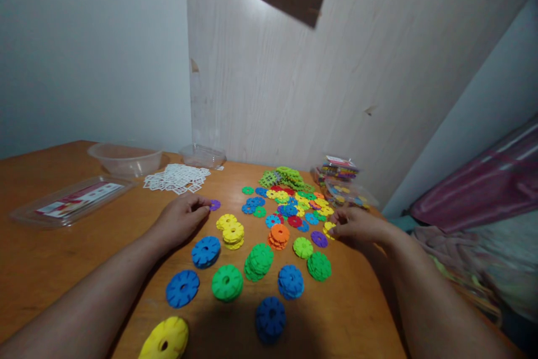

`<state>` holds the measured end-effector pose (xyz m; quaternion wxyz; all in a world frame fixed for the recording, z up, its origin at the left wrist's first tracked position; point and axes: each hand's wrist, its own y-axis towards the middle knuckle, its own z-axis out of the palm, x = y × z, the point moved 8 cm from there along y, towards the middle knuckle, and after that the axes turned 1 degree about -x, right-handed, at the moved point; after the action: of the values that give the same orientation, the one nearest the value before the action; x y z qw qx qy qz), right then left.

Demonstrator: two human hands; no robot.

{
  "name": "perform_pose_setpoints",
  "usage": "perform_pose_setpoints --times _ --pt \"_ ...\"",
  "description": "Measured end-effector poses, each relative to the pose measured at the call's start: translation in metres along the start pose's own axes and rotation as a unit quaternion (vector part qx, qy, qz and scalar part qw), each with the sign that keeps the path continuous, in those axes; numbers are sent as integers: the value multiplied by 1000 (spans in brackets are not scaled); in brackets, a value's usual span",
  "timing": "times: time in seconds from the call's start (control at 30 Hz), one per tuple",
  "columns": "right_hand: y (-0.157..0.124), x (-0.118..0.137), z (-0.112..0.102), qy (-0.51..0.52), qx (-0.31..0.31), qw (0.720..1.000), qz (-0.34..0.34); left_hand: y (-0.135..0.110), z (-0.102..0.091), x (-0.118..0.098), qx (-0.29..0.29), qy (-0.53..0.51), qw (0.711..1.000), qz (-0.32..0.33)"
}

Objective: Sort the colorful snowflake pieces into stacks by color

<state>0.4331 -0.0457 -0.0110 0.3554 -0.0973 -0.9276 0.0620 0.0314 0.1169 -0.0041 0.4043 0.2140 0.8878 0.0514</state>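
My left hand [181, 217] rests on the wooden table [50, 258], its fingertips pinching a small purple disc [214, 205]. My right hand [357, 227] lies at the right edge of the pile, fingers closed on a yellow disc [329, 228], beside a loose purple disc [319, 239]. Between the hands lie sorted stacks of notched plastic discs: yellow [232, 232], orange [278, 236], green [259, 261], blue [205, 251]. A mixed heap of small discs [290, 202] spreads behind them.
Two clear plastic bowls [125, 158] [202, 155] stand at the back by the wall. White lattice pieces [176, 177] lie near them. A clear lid with a printed card [71, 200] is at the left. A clear box of pieces [339, 171] sits at back right. Bedding lies right of the table.
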Motion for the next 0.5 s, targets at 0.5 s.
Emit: perform_pose_setpoints --times 0.5 --pt "45 -23 -20 -214 -220 952 -9 0 1 -1 -6 10 1000 22"
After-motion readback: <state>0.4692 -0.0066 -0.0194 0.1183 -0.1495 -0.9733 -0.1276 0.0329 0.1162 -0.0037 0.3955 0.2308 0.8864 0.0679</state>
